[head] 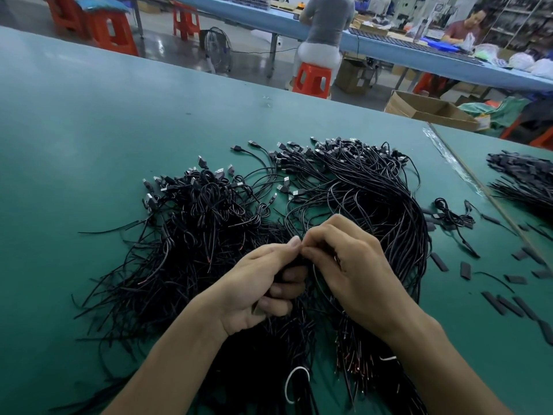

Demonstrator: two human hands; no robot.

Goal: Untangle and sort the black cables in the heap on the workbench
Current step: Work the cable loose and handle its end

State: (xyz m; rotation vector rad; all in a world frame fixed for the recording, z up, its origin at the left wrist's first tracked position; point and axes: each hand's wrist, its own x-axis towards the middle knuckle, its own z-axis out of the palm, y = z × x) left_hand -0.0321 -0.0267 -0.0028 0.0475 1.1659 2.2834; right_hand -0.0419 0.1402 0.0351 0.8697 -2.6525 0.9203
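Both hands are at the centre of the frame, right over the black cables, which sprawl in one big tangled heap across the middle of the green tabletop. The left hand lies palm-up, fingers curled round a bunch of those cables, thumb stretched forward. The right hand is knuckles-up with its fingers curled in. Its fingertips meet the left thumb in a pinch on thin strands; how many, I cannot tell.

On the far side of the heap, silver plugs fan out toward the upper part of the frame, while bare wire ends point at the lower edge. A white loop lies among the cables at lower centre.

Right of the heap, short black sleeves are scattered flat on the tabletop. At the right edge a second bundle lies well apart, beyond a taped seam.

Across the top of the frame are red stools, a floor fan, a cardboard box and a person seated at a long blue tabletop.
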